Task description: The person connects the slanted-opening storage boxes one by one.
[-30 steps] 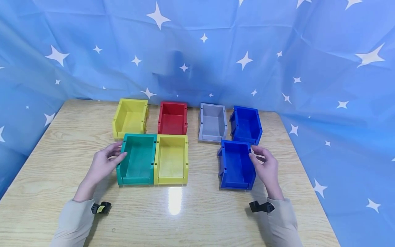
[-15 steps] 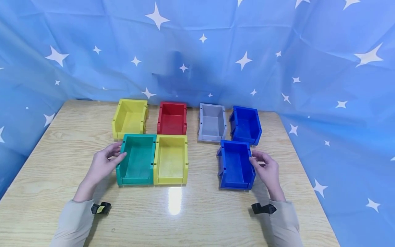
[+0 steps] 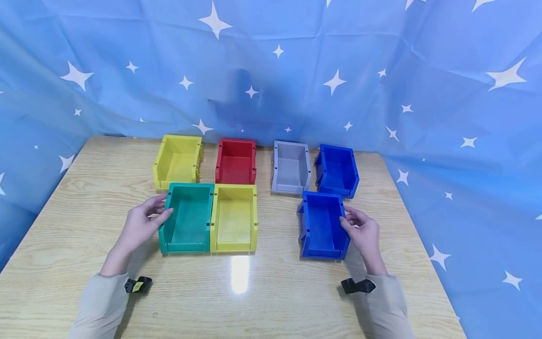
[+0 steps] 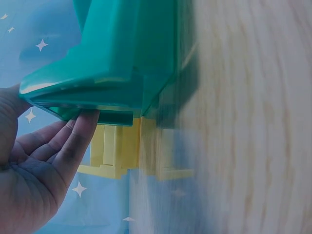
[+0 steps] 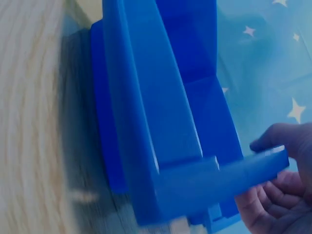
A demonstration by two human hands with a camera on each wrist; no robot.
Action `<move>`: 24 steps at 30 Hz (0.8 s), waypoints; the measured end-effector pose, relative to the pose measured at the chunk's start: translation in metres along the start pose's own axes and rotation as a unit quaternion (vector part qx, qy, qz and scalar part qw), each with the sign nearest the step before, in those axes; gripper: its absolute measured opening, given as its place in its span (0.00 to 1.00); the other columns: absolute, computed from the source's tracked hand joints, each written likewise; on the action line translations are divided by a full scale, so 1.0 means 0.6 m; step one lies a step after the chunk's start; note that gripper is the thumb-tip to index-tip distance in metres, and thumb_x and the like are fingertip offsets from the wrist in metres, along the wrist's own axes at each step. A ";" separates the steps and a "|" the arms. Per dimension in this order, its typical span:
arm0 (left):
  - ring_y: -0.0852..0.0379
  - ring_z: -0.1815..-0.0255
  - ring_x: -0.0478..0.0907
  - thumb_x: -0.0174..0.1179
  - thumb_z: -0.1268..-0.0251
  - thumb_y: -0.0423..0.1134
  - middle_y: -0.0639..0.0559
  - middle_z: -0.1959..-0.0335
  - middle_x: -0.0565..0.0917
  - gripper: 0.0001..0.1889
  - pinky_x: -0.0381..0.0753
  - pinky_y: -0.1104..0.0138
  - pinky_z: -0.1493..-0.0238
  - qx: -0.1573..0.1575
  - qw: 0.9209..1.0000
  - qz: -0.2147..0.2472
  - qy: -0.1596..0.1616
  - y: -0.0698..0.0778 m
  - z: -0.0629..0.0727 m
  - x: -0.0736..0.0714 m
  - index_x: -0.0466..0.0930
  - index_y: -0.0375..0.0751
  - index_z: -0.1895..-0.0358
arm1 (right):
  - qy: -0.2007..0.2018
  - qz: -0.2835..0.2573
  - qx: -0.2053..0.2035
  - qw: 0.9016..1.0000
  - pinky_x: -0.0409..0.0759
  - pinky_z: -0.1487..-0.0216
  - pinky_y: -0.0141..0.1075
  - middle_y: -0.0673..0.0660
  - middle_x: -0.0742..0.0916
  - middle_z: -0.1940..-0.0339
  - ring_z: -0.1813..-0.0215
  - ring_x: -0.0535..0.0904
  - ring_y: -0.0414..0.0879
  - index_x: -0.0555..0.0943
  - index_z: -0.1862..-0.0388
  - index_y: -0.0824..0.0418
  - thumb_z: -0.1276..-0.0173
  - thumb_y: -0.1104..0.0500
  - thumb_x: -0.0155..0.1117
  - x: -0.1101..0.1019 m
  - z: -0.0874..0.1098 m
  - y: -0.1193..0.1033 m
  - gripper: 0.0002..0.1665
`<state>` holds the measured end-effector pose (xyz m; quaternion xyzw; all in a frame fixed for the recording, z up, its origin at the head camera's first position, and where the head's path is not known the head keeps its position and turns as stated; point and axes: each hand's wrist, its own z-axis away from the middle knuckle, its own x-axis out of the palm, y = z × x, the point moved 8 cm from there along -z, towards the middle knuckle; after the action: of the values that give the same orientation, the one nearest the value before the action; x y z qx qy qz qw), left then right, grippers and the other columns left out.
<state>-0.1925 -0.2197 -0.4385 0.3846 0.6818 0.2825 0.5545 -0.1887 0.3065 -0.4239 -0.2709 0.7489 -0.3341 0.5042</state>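
Observation:
My left hand (image 3: 141, 223) pinches the left side wall of a green storage bin (image 3: 190, 216), thumb over the rim and fingers outside. In the left wrist view, fingertips (image 4: 87, 124) press under the lip of that wall. A yellow bin (image 3: 234, 219) stands right against the green one. Farther right, my right hand (image 3: 364, 230) holds the right side wall of the front blue bin (image 3: 323, 226) between thumb and fingers. The right wrist view shows the thumb (image 5: 273, 136) over the blue rim, with the other fingers curled beneath it.
Behind them stand a second yellow bin (image 3: 179, 160), a red bin (image 3: 236, 162), a grey bin (image 3: 291, 167) and another blue bin (image 3: 337, 170). The front blue bin is close before the back blue one. A starry blue curtain (image 3: 271, 70) borders the wooden table (image 3: 203, 296).
My right hand has shifted slightly along the blue bin's right wall, and its thumb has come over the rim. The left hand and the bins look unmoved.

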 end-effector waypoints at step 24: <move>0.77 0.64 0.71 0.59 0.36 0.34 0.33 0.59 0.82 0.21 0.72 0.86 0.63 -0.005 1.000 -0.002 -0.006 0.003 0.000 -0.002 0.72 0.25 0.43 | -0.007 -0.013 -0.003 1.000 0.73 0.75 0.19 0.65 0.84 0.73 0.75 0.74 0.31 0.82 0.56 0.72 0.46 0.71 0.66 0.026 -0.004 -0.064 0.16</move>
<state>-0.1921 -0.2195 -0.4365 0.3818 0.6777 0.2826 0.5613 -0.1935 0.2714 -0.4026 -0.2844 0.7426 -0.3361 0.5047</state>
